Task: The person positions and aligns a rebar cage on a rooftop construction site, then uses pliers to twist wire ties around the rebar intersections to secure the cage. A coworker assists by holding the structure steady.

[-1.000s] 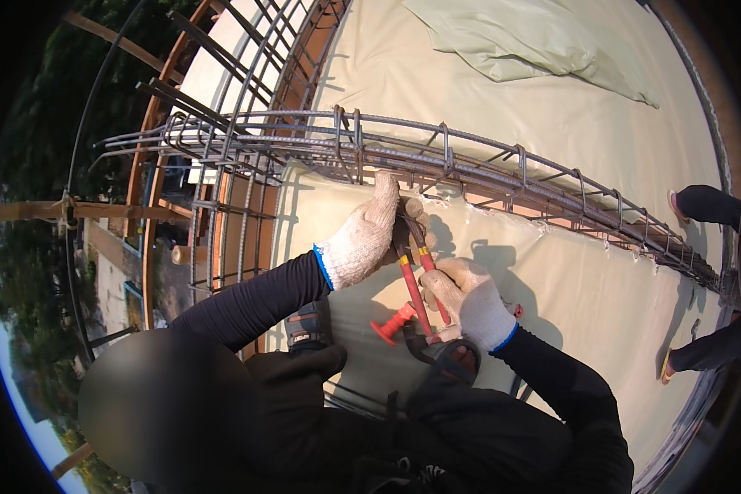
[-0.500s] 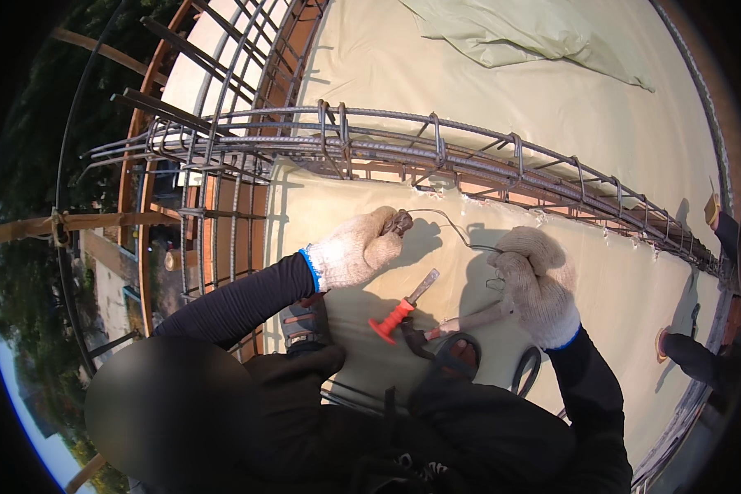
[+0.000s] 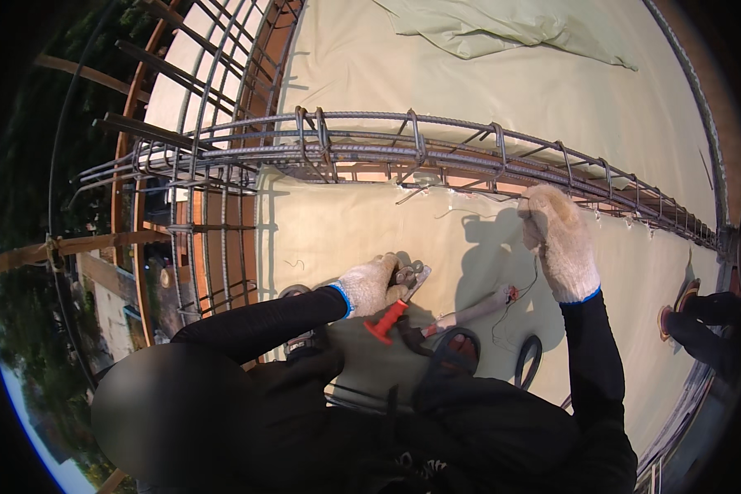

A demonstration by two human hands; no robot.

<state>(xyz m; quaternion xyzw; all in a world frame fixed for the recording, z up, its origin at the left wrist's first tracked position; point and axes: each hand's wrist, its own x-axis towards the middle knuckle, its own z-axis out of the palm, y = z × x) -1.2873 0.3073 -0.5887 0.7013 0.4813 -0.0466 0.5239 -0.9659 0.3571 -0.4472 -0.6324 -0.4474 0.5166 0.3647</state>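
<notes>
Left hand (image 3: 369, 284), in a white knit glove with a blue cuff, lies low near the person's lap, fingers curled shut around the head of the red-handled pincers (image 3: 395, 303); its black-sleeved forearm runs in from the left, bent at the elbow. The pincers' red grips point down toward the lap. Right hand (image 3: 558, 239), gloved the same way, is raised with the arm stretched up and forward, fist closed on a thin tie wire (image 3: 525, 284) just below the rebar cage (image 3: 420, 156). The wire trails down from the fist toward the lap. The cage lies lengthwise across a pale tarpaulin (image 3: 469, 74). Another person's feet (image 3: 700, 309) show at the right edge.
</notes>
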